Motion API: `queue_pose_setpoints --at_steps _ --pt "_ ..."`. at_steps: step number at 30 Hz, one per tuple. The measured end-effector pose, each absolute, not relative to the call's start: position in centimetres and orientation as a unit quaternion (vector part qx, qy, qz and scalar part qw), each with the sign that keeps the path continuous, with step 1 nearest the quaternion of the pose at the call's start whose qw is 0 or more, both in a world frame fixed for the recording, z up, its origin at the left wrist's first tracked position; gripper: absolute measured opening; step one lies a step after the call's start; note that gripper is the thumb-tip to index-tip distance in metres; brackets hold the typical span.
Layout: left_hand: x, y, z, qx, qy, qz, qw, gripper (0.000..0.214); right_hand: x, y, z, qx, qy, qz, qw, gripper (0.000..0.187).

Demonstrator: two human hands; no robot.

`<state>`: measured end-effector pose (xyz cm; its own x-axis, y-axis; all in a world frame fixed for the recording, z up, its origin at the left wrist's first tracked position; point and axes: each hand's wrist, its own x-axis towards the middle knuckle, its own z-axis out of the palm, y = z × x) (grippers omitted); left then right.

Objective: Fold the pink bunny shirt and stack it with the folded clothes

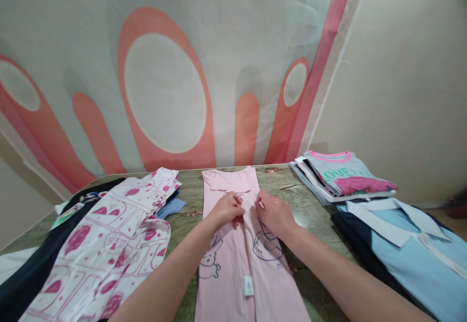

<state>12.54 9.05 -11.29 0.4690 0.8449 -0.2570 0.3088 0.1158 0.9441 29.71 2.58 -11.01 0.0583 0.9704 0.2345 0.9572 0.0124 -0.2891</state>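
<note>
A long pink shirt (233,249) with dark line drawings of a rabbit lies lengthwise in front of me. Its two sides are folded in toward the middle, and a small white label shows at the inner edge. My left hand (229,208) is closed in a pinch on the fabric near the upper middle. On the right part of the shirt, my right hand (275,212) is curled, its fingertips gripping the cloth near the outer edge. A short distance separates the two hands. The neckline points away from me, toward the wall.
The shirt lies on a wood-patterned table (310,232). At left, a white garment with pink prints (105,244) rests over dark clothes. Folded clothes (346,176) are stacked at the back right, with a light blue collared shirt (419,259) nearer. A printed wall covering (226,69) stands behind.
</note>
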Motion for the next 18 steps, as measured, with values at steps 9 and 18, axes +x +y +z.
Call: queue_pose_setpoints --at_steps 9,18 --pt "12.1 9.1 -11.7 0.58 0.41 0.223 0.668 0.024 26.2 -0.1 -10.7 -0.632 -0.746 0.107 0.182 0.023" --pt "12.0 8.3 -10.2 0.584 0.403 0.148 0.689 0.028 29.9 3.6 -13.5 -0.549 -0.718 0.144 0.402 0.012"
